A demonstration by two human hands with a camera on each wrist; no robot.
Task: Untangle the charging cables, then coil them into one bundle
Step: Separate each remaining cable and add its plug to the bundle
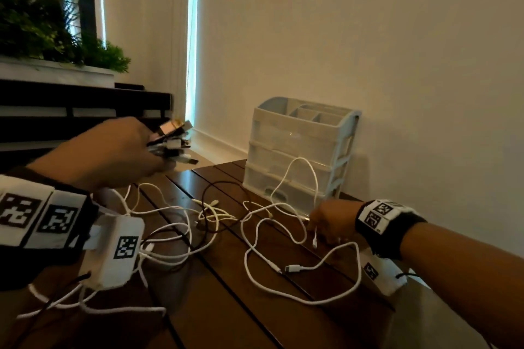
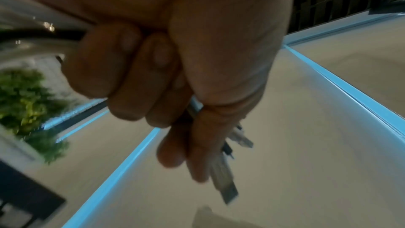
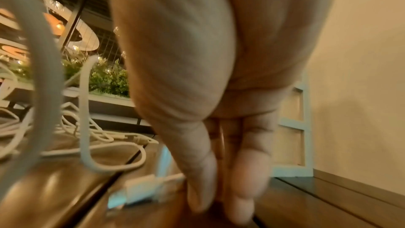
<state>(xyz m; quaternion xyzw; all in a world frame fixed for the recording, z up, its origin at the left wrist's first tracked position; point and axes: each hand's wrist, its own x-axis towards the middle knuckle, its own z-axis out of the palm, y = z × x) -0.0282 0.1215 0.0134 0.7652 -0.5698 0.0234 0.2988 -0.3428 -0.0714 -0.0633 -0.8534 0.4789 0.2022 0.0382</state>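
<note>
Several white charging cables [image 1: 181, 255] and a dark cable [image 1: 211, 188] lie tangled on the wooden slatted table [image 1: 241, 314]. My left hand [image 1: 153, 147] is raised over the table's left side and grips a bunch of cable plugs [image 1: 177, 140], whose cords hang down to the tangle. The left wrist view shows the fingers [image 2: 140, 79] curled round the cords, with the plugs [image 2: 225, 185] sticking out past them. My right hand [image 1: 316, 228] is down on the table in front of the organizer, thumb and finger [image 3: 245, 188] pinching a white cable [image 1: 304, 232] just behind its plug [image 3: 140, 192].
A translucent drawer organizer [image 1: 300, 150] stands against the wall at the table's far edge, with a white cable loop leaning on it. A planter with green plants [image 1: 42, 25] sits on a dark bench to the left. The table's right edge runs under my right wrist.
</note>
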